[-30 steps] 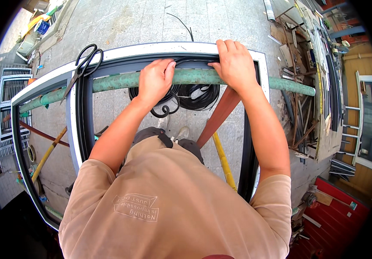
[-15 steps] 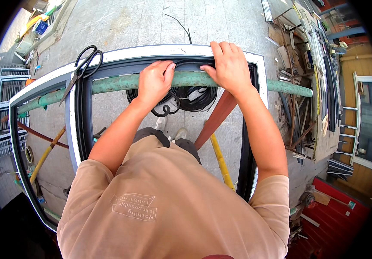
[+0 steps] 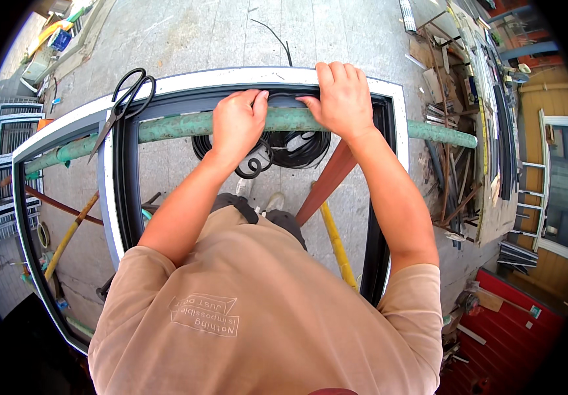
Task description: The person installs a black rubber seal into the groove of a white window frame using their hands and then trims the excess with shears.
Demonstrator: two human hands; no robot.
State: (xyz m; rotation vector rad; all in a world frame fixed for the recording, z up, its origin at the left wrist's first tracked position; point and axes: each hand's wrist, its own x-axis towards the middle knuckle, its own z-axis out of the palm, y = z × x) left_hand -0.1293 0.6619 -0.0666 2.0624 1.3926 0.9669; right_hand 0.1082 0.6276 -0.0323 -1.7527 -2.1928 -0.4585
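Note:
A white and grey window frame [image 3: 211, 80] lies in front of me across a green pipe [image 3: 182, 127]. My left hand [image 3: 238, 126] is closed at the inner side of its far bar, thumb and fingers pinched on a black rubber strip [image 3: 285, 96]. To its right, my right hand [image 3: 345, 102] grips the same bar. Its fingers reach over the outer edge, and its thumb points left against the strip. Black-handled scissors [image 3: 123, 105] rest on the frame's corner by the divider, left of both hands. Below the bar, a coil of black strip [image 3: 300, 150] is partly hidden by my left hand and the pipe.
A reddish-brown bar [image 3: 326, 181] and a yellow pole [image 3: 339, 247] slant beneath the frame. A loose black strip piece [image 3: 274, 38] lies on the paving beyond. Scrap lengths [image 3: 452, 145] are piled at the right, near a red panel [image 3: 514, 336]. Other frames [image 3: 17, 135] stand at the left.
My right hand has slid slightly left along the bar. The fingers of my left hand have drawn into a tighter pinch, near the same spot.

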